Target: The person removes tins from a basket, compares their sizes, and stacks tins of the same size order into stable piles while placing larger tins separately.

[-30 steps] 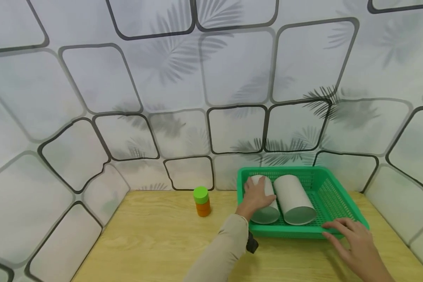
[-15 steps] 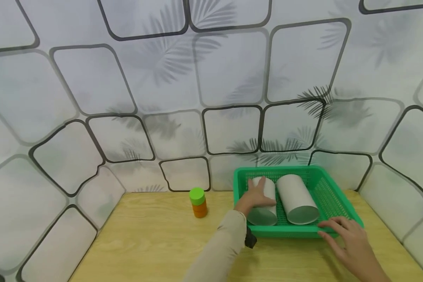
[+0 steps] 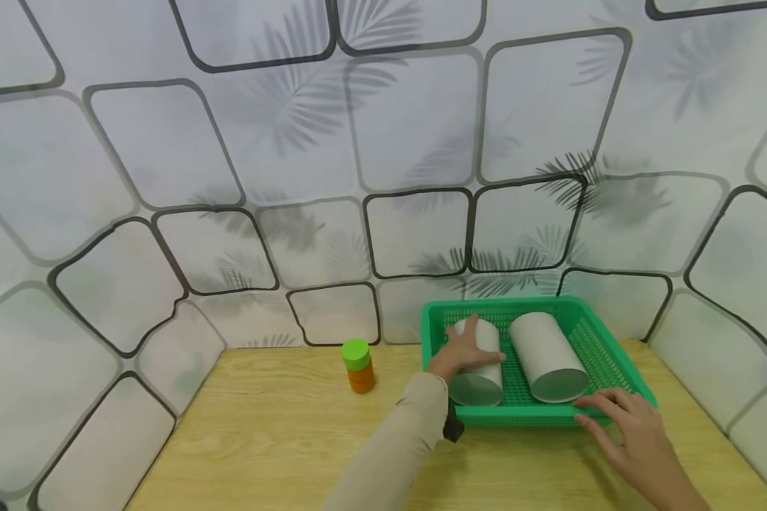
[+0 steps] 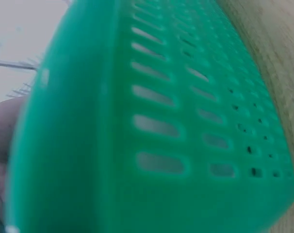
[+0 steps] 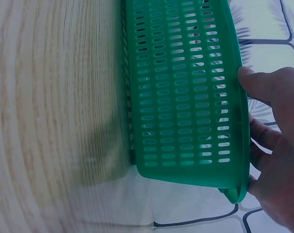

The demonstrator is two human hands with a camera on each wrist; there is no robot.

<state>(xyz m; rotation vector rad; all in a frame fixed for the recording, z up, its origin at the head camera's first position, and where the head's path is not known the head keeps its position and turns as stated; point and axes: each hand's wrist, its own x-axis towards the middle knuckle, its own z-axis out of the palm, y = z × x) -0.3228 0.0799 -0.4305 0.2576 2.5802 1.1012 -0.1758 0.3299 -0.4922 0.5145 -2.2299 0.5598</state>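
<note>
Two white cylinders lie in a green basket [image 3: 518, 419] in the head view. My left hand [image 3: 463, 356] rests over the left cylinder [image 3: 487, 338] with fingers spread and thumb stretched towards the right cylinder [image 3: 548, 355]. At the basket's front right, my right hand [image 3: 639, 436] pinches the rim. The right wrist view shows the thumb of this hand [image 5: 280, 138] against the outside of the basket [image 5: 181, 111], fingers behind the rim. In the left wrist view the basket wall [image 4: 152, 194] hides most of my left hand [image 4: 4, 136].
An orange bottle with a green lid [image 3: 358, 365] stands on the wooden table [image 3: 275, 426], left of the basket. Patterned wall covering [image 3: 422, 234] rises behind and on both sides.
The right cylinder has shifted to the right in the basket, widening the gap between the cylinders. My left fingers and thumb are spread wider. My right hand stays at the rim.
</note>
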